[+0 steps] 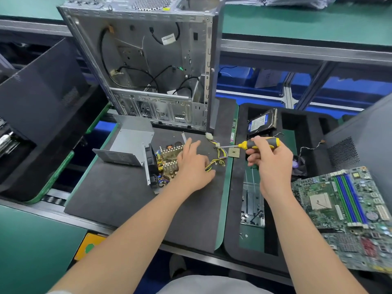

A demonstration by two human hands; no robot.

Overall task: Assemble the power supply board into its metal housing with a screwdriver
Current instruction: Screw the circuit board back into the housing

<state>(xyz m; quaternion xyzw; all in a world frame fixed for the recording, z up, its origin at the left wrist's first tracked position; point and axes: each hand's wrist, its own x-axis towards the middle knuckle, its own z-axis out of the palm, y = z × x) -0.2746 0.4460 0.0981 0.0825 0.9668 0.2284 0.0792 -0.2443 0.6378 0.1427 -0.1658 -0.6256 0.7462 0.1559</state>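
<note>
Two hands show: our left hand point(192, 164) lies with straight fingers on the power supply board point(167, 161), which sits on the dark surface point(118, 198) just beside its metal housing point(129, 143). Our right hand point(270, 162) grips the screwdriver point(262, 143), tip pointing left.

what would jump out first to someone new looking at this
The gutted grey computer case standing upright at the back dominates. In front of it, the left hand rests on the power supply board while the right hand grips a yellow-and-black screwdriver. A green motherboard lies at the lower right.
</note>
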